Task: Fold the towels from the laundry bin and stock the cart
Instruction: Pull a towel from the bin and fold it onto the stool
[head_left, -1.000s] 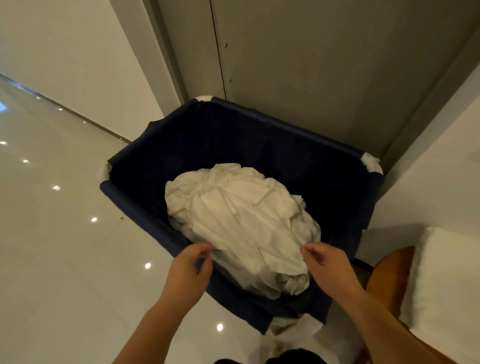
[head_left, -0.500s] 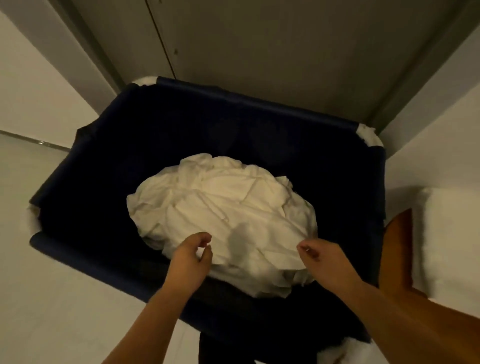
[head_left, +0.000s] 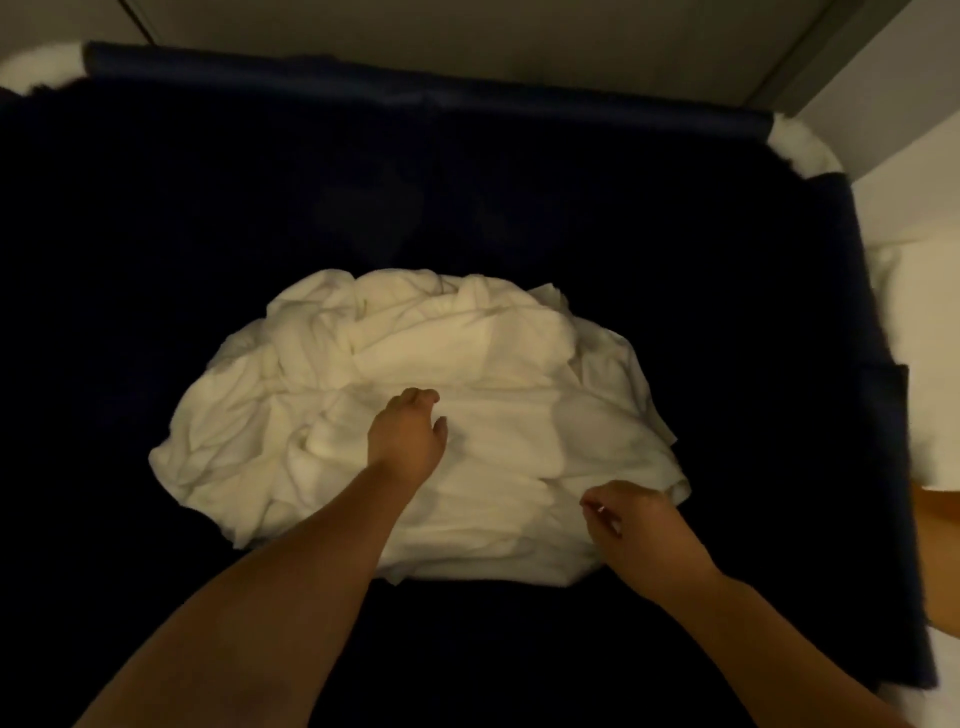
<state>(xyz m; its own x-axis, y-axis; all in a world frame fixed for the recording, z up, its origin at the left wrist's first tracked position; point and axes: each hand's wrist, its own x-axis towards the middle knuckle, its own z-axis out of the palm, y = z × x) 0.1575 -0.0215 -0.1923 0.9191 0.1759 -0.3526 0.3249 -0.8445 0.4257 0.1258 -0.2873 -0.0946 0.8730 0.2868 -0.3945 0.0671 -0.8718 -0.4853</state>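
navy cloth is walling the laundry bin (head_left: 208, 208), grey wall panels (head_left: 467, 31) standing behind it; white towels (head_left: 467, 338) are lying crumpled at its bottom. we are grasping them with our left hand (head_left: 408, 434); our right hand (head_left: 639, 525) is curling at their edge, and we cannot tell its grip.

Both bare arms were seen stretched forward and down, with the hands set apart.
The left hand (head_left: 408, 436) was placed farther ahead with its back turned up, its fingers (head_left: 415, 397) curled downward so that the tips were hidden, and the thumb was set slightly to the side. The left forearm (head_left: 291, 582) was angled in from the lower left. The right hand (head_left: 639, 530) was held nearer the body, its fingers (head_left: 597, 501) bent toward the thumb in a loose pinch. The right forearm (head_left: 779, 634) was angled in from the lower right. Whether anything was gripped by either hand could not be made out.
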